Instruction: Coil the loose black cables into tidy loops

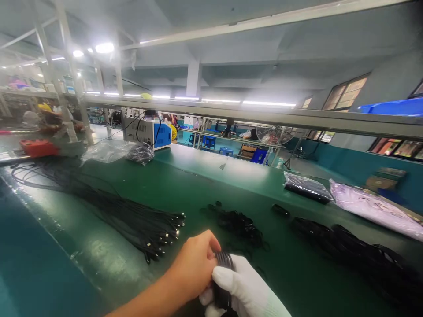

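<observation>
A coiled black cable (223,260) is held low in the middle, its loops pressed close together. My right hand (246,281), in a white glove, wraps round the coil with the thumb across its front. From the left, my bare left hand (200,259) closes its fingers at the coil's upper left side; the fingertips are partly hidden. A spread bundle of straight black cables (122,218) with metal plug ends lies left of my hands. Just beyond them is a small pile of black loops (239,224), perhaps ties or bands.
Coiled black cables (350,246) are heaped at the right. Behind them lie a bagged black pack (307,187) and a pinkish plastic bag (373,207). A grey-blue machine (147,131), clear plastic bags (109,151) and a red box (38,148) stand along the green bench's (194,185) far left.
</observation>
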Available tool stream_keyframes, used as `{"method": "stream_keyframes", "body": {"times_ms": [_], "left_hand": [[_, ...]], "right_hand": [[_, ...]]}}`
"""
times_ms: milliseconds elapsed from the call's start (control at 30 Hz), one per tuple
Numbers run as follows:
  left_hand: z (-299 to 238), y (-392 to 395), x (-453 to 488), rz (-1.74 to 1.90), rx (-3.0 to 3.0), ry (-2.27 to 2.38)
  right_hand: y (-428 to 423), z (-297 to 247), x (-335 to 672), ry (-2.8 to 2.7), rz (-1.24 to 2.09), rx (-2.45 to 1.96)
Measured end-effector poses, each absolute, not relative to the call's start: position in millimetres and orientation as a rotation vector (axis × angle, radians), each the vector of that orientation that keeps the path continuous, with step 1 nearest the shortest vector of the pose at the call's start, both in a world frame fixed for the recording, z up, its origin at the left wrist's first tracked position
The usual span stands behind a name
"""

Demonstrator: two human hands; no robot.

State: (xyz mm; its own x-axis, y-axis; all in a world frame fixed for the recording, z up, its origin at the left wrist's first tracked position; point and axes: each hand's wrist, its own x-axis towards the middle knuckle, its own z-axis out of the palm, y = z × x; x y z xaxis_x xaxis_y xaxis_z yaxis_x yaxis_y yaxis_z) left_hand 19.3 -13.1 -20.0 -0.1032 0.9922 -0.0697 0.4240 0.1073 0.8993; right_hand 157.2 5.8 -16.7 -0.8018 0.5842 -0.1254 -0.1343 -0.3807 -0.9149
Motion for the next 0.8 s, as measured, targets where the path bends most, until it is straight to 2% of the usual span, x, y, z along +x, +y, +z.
{"method": "stream_keyframes", "body": {"times_ms": [233, 467, 600, 800], "left_hand": [[-9.0, -4.6, 7.7, 0.831, 1.623, 1.688], [3.2, -15.1, 8.9, 0.831, 1.654, 1.773], [5.4, -14.5, 3.9, 0.751, 1.697, 1.796], [-11.6, -31.5, 7.3, 0.786, 1.778, 1.699]], "right_hand": [[7.4, -28.1, 158.7, -1.300, 2.245, -0.766], [0.6, -18.1, 154.9, -1.151, 2.412, -0.640], [6.5, -24.4, 154.6, -1.259, 2.343, -0.680], [17.5, -46.7, 156.2, -0.944, 2.306, -0.502]]}}
